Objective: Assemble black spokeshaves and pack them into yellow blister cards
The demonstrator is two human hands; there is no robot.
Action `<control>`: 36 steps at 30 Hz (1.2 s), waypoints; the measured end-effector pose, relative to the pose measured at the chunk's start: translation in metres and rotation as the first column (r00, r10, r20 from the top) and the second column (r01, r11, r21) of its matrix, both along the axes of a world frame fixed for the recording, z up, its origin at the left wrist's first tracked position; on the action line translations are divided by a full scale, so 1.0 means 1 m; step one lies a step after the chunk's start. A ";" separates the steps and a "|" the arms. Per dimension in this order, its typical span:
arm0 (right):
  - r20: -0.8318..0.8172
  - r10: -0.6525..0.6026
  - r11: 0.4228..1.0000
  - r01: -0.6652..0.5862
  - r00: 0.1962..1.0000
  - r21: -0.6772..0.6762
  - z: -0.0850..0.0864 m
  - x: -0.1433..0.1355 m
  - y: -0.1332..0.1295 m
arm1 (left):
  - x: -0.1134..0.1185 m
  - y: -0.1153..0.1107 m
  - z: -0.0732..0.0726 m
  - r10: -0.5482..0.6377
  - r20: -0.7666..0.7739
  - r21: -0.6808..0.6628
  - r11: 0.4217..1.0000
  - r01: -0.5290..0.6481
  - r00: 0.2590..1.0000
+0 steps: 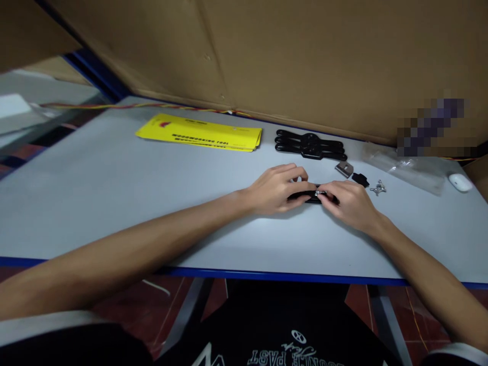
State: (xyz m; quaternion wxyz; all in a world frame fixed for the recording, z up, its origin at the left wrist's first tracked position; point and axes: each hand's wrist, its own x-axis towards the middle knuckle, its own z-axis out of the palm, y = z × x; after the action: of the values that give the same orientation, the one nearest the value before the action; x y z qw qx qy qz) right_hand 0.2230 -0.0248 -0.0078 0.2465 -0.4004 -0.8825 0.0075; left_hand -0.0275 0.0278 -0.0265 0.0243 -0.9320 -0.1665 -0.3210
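Stack of black winged tool bodies (pixel 311 145) lies toward the far edge of the grey table (pixel 114 203) in the head view. Nearer the person than this stack, a similar-looking black tool body (pixel 313 201) rests on the tabletop, mostly hidden between the two hands. The left hand (pixel 280 189) is narrow, thumb and fingers curled onto its left end. The right hand (pixel 349 202) is pinched at a small silver fastener (pixel 317 193) near its middle; whether that is seated cannot be told.

Right of the stack and nearer the person lie a metal plate (pixel 344 169), a small black clip (pixel 360 179) and loose silver fasteners (pixel 378 188); a clear plastic bag (pixel 414 173) also lies right of it. Left of the stack are yellow cards (pixel 198 133) printed "WOODWORKING TOOL".

Work on the held piece seems under way rather than complete: a fastener is at its middle, but both hands are on it, and plate, clip and loose fasteners lie apart. The stacked bodies show no silver fasteners and look untouched.
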 end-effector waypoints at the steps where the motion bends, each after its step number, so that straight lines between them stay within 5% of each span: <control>1: 0.000 0.004 1.000 -0.004 1.000 -0.006 0.000 0.000 0.000 | 0.000 0.000 0.000 -0.008 -0.003 -0.011 1.000 0.008 1.000; 7: -0.015 0.039 0.999 -0.039 0.999 0.001 -0.002 0.002 0.001 | 0.000 0.002 0.002 -0.027 -0.071 -0.209 0.978 0.011 0.997; 15: -0.086 0.029 0.998 -0.033 0.996 -0.046 0.001 0.001 0.000 | 0.010 0.003 0.008 0.075 -0.108 -0.489 0.864 -0.119 0.991; 24: -0.226 -0.022 0.997 0.038 0.974 0.068 0.003 0.004 0.001 | 0.010 0.001 0.007 0.086 -0.107 -0.507 0.852 -0.129 0.990; 36: -0.181 -0.001 0.998 -0.010 0.984 -0.058 0.004 0.005 0.000 | 0.010 0.002 0.008 0.061 -0.131 -0.475 0.872 -0.117 0.989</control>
State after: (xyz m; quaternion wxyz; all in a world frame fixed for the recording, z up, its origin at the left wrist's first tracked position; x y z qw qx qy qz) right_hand 0.2280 -0.0246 -0.0042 0.3137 -0.4031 -0.8568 0.0700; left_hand -0.0180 0.0299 -0.0190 -0.1842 -0.9165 -0.2823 -0.2152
